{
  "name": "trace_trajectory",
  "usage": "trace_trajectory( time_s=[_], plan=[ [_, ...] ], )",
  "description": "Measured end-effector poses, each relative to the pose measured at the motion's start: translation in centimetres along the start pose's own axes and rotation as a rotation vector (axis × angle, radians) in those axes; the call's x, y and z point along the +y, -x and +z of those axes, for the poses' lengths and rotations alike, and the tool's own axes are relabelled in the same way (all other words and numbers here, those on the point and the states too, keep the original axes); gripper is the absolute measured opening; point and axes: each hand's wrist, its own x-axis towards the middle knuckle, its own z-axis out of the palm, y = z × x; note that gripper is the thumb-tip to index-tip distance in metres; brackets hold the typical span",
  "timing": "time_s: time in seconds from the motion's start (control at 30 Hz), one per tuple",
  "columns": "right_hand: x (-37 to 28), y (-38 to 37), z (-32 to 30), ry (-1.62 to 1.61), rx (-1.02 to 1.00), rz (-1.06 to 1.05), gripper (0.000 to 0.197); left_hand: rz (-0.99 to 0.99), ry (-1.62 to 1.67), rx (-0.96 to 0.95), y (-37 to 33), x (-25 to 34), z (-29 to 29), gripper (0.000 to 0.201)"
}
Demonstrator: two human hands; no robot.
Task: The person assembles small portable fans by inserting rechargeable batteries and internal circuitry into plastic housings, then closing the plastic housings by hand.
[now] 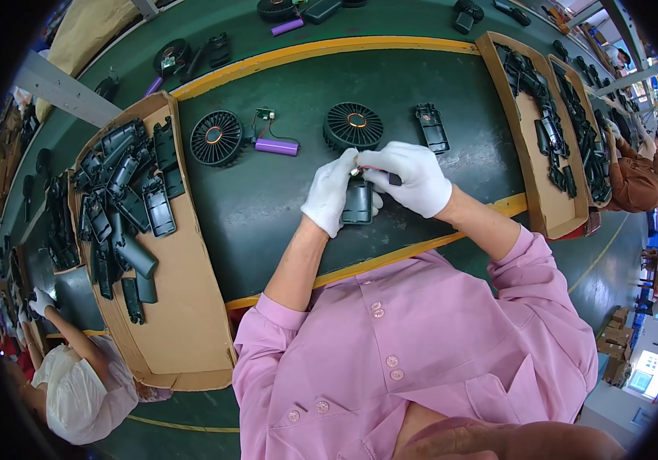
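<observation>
Both my hands wear white gloves and meet over the table in front of me. My left hand is closed around a black handle shell, which joins up toward a round black fan head. My right hand is closed beside it, its fingertips at a thin red wire. The dark purple end of a battery shows under its fingers; the rest is hidden. Farther left lies another fan head wired to a small green circuit board and a purple battery cell.
A black handle shell lies right of the fan. Cardboard trays with black plastic parts stand at left and right. Beyond the yellow edge, more fan parts lie on a green surface. Co-workers sit at both sides.
</observation>
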Motion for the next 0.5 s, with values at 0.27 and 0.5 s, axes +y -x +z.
trace_trajectory(
  time_s=[0.27,0.5],
  plan=[
    [-0.54,-0.09,0.21,0.216,0.067,-0.077,0.030,0.002,0.027,0.002,-0.06,0.05,0.02,0.045],
    [-0.27,0.48,0.23,0.170,0.084,0.023,0.028,0.023,0.028,-0.035,-0.19,-0.66,-0.29,0.046]
  ],
)
